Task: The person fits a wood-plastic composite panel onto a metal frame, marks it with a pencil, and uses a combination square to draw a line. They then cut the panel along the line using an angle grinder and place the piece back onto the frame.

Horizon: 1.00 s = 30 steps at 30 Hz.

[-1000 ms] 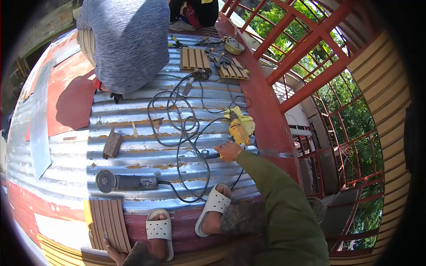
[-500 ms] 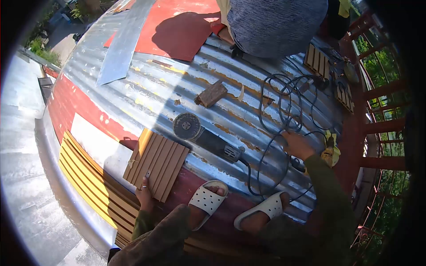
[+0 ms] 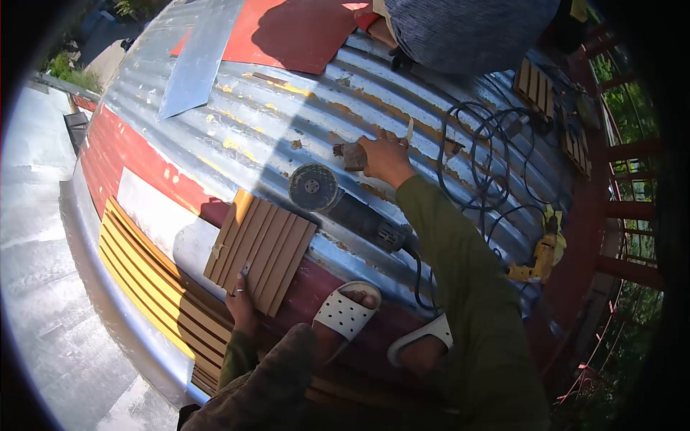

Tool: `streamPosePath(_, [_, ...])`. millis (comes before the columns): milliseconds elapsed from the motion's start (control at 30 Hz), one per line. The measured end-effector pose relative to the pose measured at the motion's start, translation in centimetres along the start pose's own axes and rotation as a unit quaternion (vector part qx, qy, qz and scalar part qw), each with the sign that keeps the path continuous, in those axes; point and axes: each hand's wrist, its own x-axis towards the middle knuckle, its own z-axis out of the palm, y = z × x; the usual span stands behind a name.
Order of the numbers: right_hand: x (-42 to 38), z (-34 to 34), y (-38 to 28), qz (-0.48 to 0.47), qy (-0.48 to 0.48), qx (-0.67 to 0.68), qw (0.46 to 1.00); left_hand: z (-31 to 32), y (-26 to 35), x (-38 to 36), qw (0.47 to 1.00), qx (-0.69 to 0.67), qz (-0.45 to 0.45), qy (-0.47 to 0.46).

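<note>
My left hand (image 3: pixel 242 305) grips the lower edge of a short brown grooved panel (image 3: pixel 262 248), thumb on top. Beyond the grinder, my right hand (image 3: pixel 389 159) has its fingers closed round the right end of a small rough wooden block (image 3: pixel 351 156) on the corrugated metal. Between the panel and my right forearm lies an angle grinder (image 3: pixel 359 217), its round disc facing up. Its cord runs down behind my sleeve.
Corrugated roof sheets (image 3: pixel 287 122) slope beneath me. Long grooved panels (image 3: pixel 154 284) lie lower left. A black cable (image 3: pixel 478 154) is coiled at right, near a yellow drill (image 3: pixel 537 260). Another person in a grey cap (image 3: pixel 471 36) is ahead. Red railing (image 3: pixel 632 210) stands at right.
My right hand has moved from the cable area, forward and left, onto the wooden block. My left hand stays on the panel. The view has shifted slightly.
</note>
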Motion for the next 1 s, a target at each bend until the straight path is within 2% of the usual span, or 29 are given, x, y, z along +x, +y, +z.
streamPosePath(33, [-1.4,1.0,0.1,-0.002,-0.005,-0.003,1.000,-0.2,0.0,0.1,1.000,0.012,0.005,-0.002])
streamPosePath(100, [-4.5,1.5,-0.3,0.018,-0.029,0.107,0.994,-0.3,-0.1,0.3,1.000,0.012,0.005,0.005])
streamPosePath(133, [-5.2,2.2,-0.3,0.017,-0.030,0.101,0.994,-0.1,-0.2,0.2,1.000,0.015,0.010,0.008])
streamPosePath(200, [-6.3,3.7,-0.5,-0.010,0.034,0.101,0.994,0.3,0.4,-0.2,1.000,0.015,0.009,0.012])
streamPosePath(233, [-6.9,3.8,-0.5,-0.014,0.035,0.098,0.994,0.4,0.7,-0.4,1.000,0.020,0.011,0.015])
streamPosePath(300, [-8.6,3.0,-1.3,0.014,0.147,0.205,0.968,0.1,0.2,0.1,1.000,0.022,0.015,0.011])
streamPosePath(333, [-9.8,2.6,-2.2,0.007,0.147,0.203,0.968,-0.2,-0.2,0.3,0.999,0.026,0.017,0.008])
streamPosePath(400, [-12.0,1.9,-4.5,0.085,0.041,0.199,0.975,0.2,0.4,0.2,1.000,0.004,-0.001,0.021])
streamPosePath(433, [-11.9,2.5,-5.2,0.075,0.036,0.197,0.977,0.4,0.5,0.0,0.999,-0.012,-0.021,0.028])
streamPosePath(500, [-11.7,4.7,-6.8,0.102,-0.056,0.111,0.987,0.4,0.1,0.0,0.997,-0.066,-0.037,0.019])
streamPosePath(567, [-11.2,5.7,-7.7,0.076,-0.049,0.115,0.989,0.4,-0.6,0.9,0.992,-0.119,-0.041,0.009])
streamPosePath(633, [-10.6,6.2,-7.5,0.098,-0.029,0.100,0.990,0.6,-2.2,2.4,0.988,-0.107,-0.058,0.096])
streamPosePath(667, [-10.5,7.3,-7.0,0.071,0.007,0.096,0.993,1.1,-1.5,2.1,0.986,-0.110,-0.058,0.108])
streamPosePath(767, [-10.9,7.4,-6.1,0.053,-0.007,0.105,0.993,3.4,1.6,1.0,0.978,-0.099,-0.100,0.154])
streamPosePath(867, [-15.2,6.7,-4.4,0.027,0.010,0.144,0.989,2.8,2.1,0.6,0.982,-0.124,-0.063,0.125])
streamPosePath(933, [-18.1,6.1,-3.5,0.020,0.028,0.166,0.986,2.4,2.6,1.2,0.990,-0.075,0.038,0.111])
streamPosePath(1000, [-21.4,6.0,-2.2,0.043,0.081,0.262,0.961,2.0,4.7,1.2,0.990,-0.089,0.065,0.083])
